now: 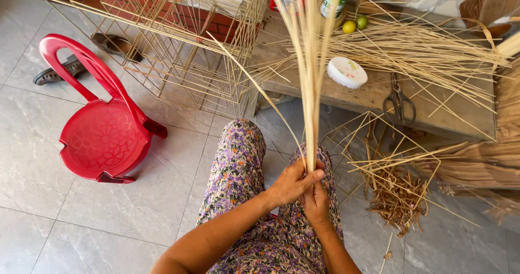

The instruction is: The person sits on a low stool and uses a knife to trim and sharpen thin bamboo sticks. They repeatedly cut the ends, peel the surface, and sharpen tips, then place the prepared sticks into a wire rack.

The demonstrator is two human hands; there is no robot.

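Hands meet over her floral lap: left hand [290, 183] and right hand [317, 201] both clench the foot of an upright reed bundle [310, 79], scissors [399, 105] lying on the bench [460, 119] beyond

Home weaving workshop: reed strips [411, 49], wire frames [179, 41]

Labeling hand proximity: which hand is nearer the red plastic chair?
Left. The left hand grips the straw bundle on the side facing the red chair; the right hand sits just beyond it.
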